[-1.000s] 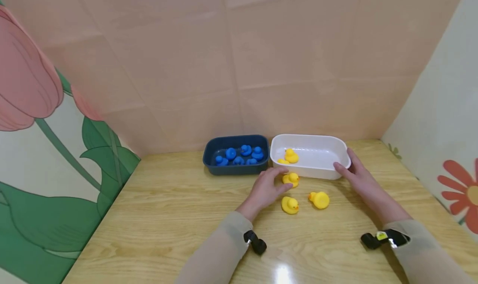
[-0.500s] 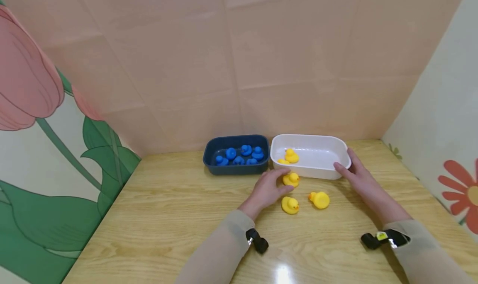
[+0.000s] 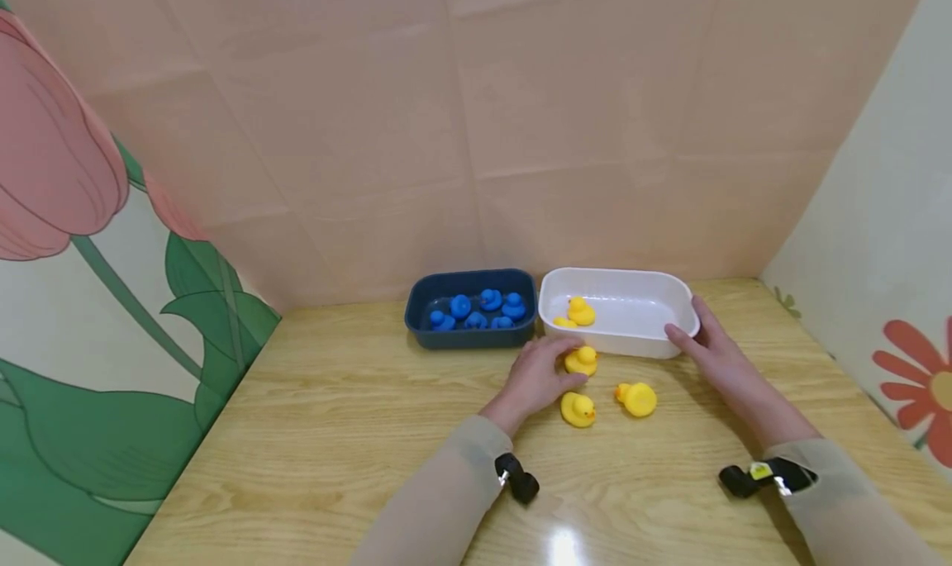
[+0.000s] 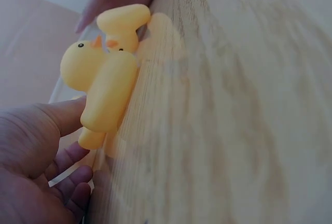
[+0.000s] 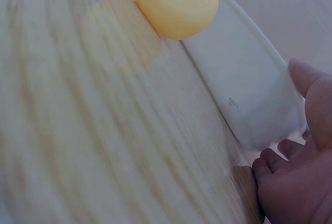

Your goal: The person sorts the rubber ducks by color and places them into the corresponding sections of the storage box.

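Observation:
My left hand [image 3: 531, 376] has its thumb and index finger around a yellow rubber duck [image 3: 583, 362] just in front of the white tub [image 3: 617, 344]. In the left wrist view this duck [image 4: 91, 139] is mostly hidden behind a nearer one. My right hand [image 3: 716, 351] holds the tub's right end, with the thumb [image 5: 306, 76] at the rim and the fingers by the end wall. A second yellow duck [image 3: 578, 410] sits upright nearer me. To its right a third duck [image 3: 637, 399] lies tipped, its round base showing.
Two yellow ducks [image 3: 580, 311] are inside the white tub at its left end. Left of it stands a dark blue tub [image 3: 471, 339] holding several blue ducks [image 3: 460, 306]. Both tubs stand near the back wall on the wooden table [image 3: 335, 409].
My left hand has shifted slightly right, its fingers closing in on the duck, which has moved a little towards me. The right hand and the tubs have stayed in place.

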A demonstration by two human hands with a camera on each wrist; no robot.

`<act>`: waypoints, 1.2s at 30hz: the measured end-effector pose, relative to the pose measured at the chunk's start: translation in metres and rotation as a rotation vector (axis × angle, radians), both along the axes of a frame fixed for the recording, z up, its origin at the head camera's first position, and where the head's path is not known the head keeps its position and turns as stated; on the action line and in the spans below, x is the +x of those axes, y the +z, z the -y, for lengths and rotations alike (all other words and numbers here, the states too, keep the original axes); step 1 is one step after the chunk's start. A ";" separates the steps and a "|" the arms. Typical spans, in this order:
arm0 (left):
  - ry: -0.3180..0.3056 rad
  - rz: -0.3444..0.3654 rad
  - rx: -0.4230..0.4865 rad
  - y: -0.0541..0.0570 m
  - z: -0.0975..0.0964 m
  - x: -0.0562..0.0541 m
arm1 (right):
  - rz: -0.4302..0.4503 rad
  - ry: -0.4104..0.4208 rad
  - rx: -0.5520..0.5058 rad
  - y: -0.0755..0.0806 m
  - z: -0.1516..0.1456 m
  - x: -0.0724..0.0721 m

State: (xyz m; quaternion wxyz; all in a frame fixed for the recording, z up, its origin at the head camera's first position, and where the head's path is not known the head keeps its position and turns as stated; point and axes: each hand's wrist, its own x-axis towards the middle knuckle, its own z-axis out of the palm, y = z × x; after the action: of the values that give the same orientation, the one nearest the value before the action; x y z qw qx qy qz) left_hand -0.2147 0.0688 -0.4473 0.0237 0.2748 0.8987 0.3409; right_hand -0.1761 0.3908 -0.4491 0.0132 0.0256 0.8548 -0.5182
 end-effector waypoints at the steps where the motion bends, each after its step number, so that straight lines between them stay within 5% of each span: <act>1: 0.003 0.000 -0.005 0.000 -0.001 0.000 | 0.002 -0.001 0.001 0.000 0.000 0.000; 22: 0.003 -0.042 -0.061 0.001 -0.006 -0.001 | -0.013 0.002 -0.022 -0.001 0.001 -0.002; 36: 0.004 0.066 0.054 0.011 0.005 0.008 | 0.002 0.002 -0.004 0.000 0.000 0.001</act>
State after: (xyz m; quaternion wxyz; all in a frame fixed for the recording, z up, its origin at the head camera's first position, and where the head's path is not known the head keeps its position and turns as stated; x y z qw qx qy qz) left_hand -0.2064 0.0634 -0.4366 0.0455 0.2623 0.8884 0.3740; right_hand -0.1754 0.3909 -0.4490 0.0146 0.0254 0.8537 -0.5200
